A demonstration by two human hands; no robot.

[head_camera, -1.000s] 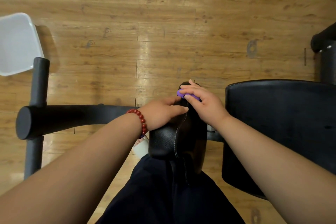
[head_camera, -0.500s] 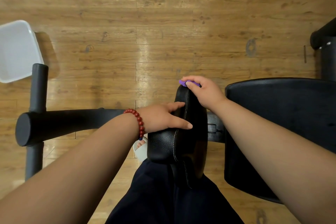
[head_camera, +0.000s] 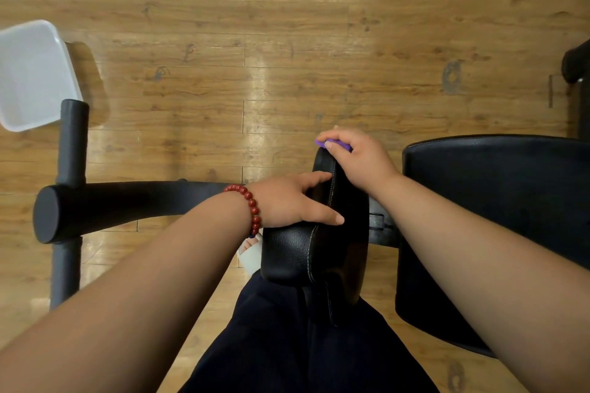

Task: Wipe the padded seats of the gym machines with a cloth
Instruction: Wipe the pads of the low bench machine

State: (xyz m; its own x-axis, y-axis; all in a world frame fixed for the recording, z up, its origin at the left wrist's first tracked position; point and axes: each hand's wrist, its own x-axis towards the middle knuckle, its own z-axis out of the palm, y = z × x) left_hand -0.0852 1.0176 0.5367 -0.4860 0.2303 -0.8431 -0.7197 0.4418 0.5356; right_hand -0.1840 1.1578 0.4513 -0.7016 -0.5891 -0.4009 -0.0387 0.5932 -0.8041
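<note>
- Head view looks straight down over both forearms at a narrow black pad with white stitching, which stands on edge in front of the person's dark trousers
- At the pad's far tip the right hand has its fingers curled round a small purple cloth; the thumb pinches it and the cloth presses against the top of the padding
- Only a strip of the cloth shows past the fingers, the rest is hidden in the fist
- On the near left side of the same pad the left hand lies flat and grasps nothing: the fingers are stretched out along the pad's side and the thumb reaches across the seam
- A red bead bracelet sits on the left wrist
- Just right of the pad, apart from both hands, lies a wide black seat, joined to it by a dark bracket
- A black frame tube runs off to the left from under the left hand and crosses an upright black post
- Beyond that post a white tub stands on the wooden floor
- Below the bracelet a foot in a white sandal peeps out beside the pad
</note>
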